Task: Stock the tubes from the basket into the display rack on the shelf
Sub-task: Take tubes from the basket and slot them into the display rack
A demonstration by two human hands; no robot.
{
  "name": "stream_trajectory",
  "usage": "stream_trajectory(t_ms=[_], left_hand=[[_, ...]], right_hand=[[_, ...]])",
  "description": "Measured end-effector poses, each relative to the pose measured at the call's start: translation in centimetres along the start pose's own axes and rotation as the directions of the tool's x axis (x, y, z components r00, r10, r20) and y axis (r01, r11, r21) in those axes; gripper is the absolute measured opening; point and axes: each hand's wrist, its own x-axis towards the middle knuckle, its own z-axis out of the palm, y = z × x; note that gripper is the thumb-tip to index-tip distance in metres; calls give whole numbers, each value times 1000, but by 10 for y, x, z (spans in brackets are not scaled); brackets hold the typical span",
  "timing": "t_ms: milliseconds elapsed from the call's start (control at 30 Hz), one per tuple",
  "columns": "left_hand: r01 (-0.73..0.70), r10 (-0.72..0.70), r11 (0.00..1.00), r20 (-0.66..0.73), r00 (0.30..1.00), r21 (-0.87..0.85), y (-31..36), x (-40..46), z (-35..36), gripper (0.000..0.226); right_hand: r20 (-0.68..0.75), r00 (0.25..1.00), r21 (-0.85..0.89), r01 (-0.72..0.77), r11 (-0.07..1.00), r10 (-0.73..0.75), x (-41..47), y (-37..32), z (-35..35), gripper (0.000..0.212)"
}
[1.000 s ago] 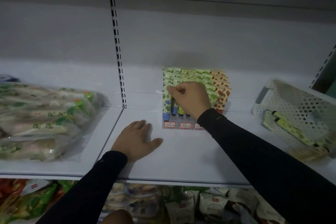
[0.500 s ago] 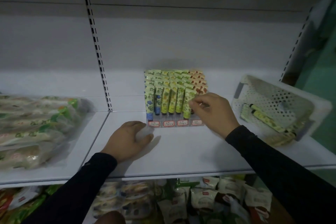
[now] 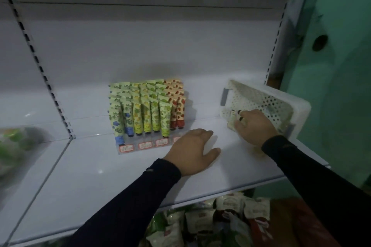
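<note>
- Two hands work a white shelf (image 3: 100,176) in dim light, both arms in dark sleeves.
- Left hand (image 3: 193,151) rests flat on the shelf, fingers relaxed and spread, holding nothing, just beside the display rack (image 3: 144,144) at its 4 o'clock.
- Right hand (image 3: 254,126) reaches into the perforated white basket (image 3: 281,104) at the shelf's 3 o'clock end, fingers curled round pale tubes (image 3: 231,119) at the basket's mouth (blur hides how many).
- Rows of green, yellow and red stocked tubes (image 3: 147,106) stand upright in the rack, price labels along its front.
- Packaged goods (image 3: 210,222) fill the level below, at 6 o'clock.
</note>
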Motion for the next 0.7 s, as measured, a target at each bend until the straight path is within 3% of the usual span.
stream_trajectory(t_ms=[267, 400, 567, 700], left_hand=[[52, -50, 999, 115, 992, -15, -3, 103, 53, 56], [18, -17, 1000, 104, 994, -12, 0, 141, 73, 46], [113, -111, 989, 21, 994, -93, 8, 165, 80, 32], [194, -196, 965, 6, 981, -177, 10, 164, 74, 30]], right_hand=[[147, 970, -141, -174, 975, 194, 46, 22, 18, 33], [183, 968, -251, -123, 960, 172, 55, 32, 29, 33], [142, 979, -324, -96, 941, 149, 59, 30, 29, 29], [174, 974, -274, -95, 957, 147, 60, 26, 32, 30]])
